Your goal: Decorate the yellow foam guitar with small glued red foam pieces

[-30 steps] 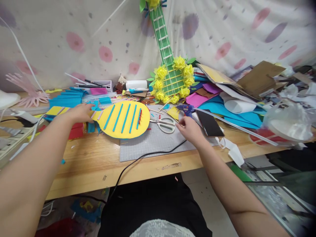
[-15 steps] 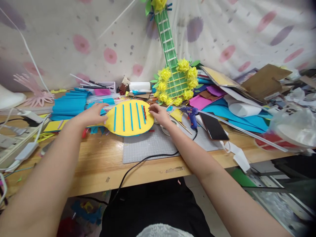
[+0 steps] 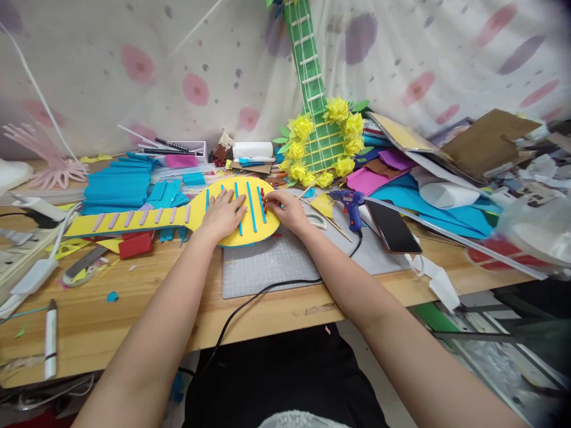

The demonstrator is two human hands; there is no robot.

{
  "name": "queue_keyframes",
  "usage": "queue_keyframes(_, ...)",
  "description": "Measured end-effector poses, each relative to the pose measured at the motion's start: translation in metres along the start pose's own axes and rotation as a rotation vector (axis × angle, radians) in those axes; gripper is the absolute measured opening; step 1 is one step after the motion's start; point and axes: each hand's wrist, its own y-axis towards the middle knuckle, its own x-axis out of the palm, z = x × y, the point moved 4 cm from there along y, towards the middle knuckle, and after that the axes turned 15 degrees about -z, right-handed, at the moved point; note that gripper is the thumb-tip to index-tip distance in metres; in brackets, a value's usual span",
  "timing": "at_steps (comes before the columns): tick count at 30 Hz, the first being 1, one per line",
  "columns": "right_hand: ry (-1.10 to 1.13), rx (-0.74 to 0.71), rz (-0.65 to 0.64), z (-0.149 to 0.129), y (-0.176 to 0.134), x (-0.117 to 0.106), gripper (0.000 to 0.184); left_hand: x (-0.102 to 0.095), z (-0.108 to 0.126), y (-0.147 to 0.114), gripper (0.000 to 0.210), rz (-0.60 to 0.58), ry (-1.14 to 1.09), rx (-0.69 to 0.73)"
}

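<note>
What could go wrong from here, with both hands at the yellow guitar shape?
The left hand lies over some blue strips; sliding it might loosen one. The right hand is at the small red pieces and might knock them askew. The black cord passes under the right forearm; a snag might tug the glue gun.

A green model guitar (image 3: 313,68) edged with yellow flowers (image 3: 354,125) stands upright before a spotted hanging sheet (image 3: 169,30); left of this guitar lie a white roll (image 3: 254,150), a pale pen box (image 3: 203,153) and, farther left, pleated blue paper (image 3: 116,189); to its right, papers are heaped with brown cardboard (image 3: 486,142); nearer than the guitar and rightward rests a black-screened phone (image 3: 392,229); well to the guitar's right sits clear plastic (image 3: 530,211)
</note>
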Motion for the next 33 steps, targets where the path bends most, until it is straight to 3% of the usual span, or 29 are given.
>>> queue_keyframes(11, -0.087, -0.013, 0.037, 0.0041, 0.0002, -0.0015, 0.009, 0.002, 0.0048, 0.0001, 0.051, 0.019, 0.055, -0.038)
queue_keyframes(22, -0.239, -0.027, 0.008, 0.003, 0.0005, 0.0009, 0.015, 0.0029, 0.0048, 0.003, 0.051, 0.031, 0.079, -0.032)
queue_keyframes(33, -0.239, -0.019, 0.006, 0.0043, 0.0003, 0.0027, 0.015, 0.0011, 0.0078, 0.0011, 0.05, 0.035, 0.099, -0.035)
